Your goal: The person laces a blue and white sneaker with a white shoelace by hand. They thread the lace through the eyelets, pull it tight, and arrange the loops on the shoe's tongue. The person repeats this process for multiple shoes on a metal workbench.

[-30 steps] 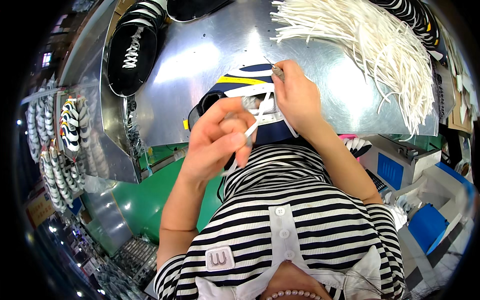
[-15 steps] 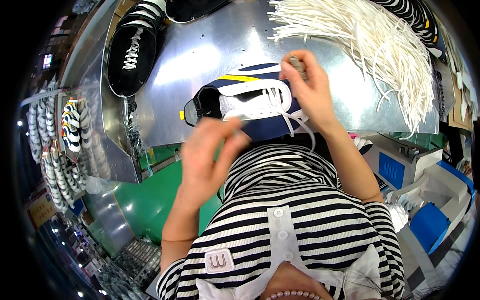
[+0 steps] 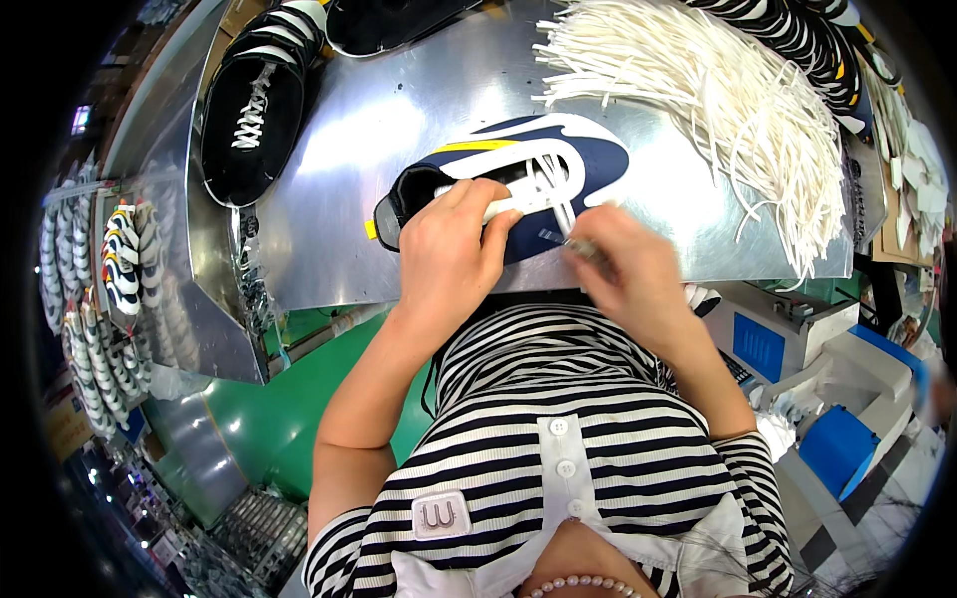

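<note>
A navy shoe upper (image 3: 598,159) with white overlays and a yellow stripe lies on the metal table, its toe pointing right. My left hand (image 3: 449,244) is closed on the near edge of its white eyelet panel, fingertips over the tongue opening. A white shoelace (image 3: 546,177) crosses the opening at the toe end, and a length of it runs down toward my right hand (image 3: 633,269). That hand, blurred by motion, is closed around a small tool (image 3: 594,257) with a greyish-brown handle. Whether the fingers also grip the lace cannot be made out.
A thick pile of white laces (image 3: 718,120) covers the table's right side. Black laced uppers (image 3: 254,130) sit at the left edge, and another dark upper (image 3: 384,25) lies at the back. More striped uppers (image 3: 797,60) are stacked at the far right.
My left hand has moved right and up onto the eyelet panel. My right hand has dropped from beyond the toe to the shoe upper's near side, still holding the tool.
</note>
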The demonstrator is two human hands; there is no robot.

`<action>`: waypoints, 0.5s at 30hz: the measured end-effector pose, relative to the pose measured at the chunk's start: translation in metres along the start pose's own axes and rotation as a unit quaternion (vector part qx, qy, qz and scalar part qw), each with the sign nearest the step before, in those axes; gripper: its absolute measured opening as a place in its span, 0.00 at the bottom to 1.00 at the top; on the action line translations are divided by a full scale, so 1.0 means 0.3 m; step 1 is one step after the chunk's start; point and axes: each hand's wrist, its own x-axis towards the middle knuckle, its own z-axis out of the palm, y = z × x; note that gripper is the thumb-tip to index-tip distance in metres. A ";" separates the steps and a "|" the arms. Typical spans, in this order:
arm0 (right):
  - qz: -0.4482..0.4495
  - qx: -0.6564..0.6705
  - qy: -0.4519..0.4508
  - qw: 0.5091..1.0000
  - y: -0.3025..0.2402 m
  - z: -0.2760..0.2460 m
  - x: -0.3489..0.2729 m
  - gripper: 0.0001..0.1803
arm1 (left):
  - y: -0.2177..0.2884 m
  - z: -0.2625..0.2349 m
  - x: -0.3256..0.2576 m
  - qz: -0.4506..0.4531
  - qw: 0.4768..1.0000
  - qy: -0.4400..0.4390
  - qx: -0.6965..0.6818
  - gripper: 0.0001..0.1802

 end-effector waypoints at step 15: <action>0.094 0.061 0.053 0.992 0.057 0.058 0.112 0.11 | 0.027 -0.017 0.016 0.103 0.994 0.046 0.012 0.08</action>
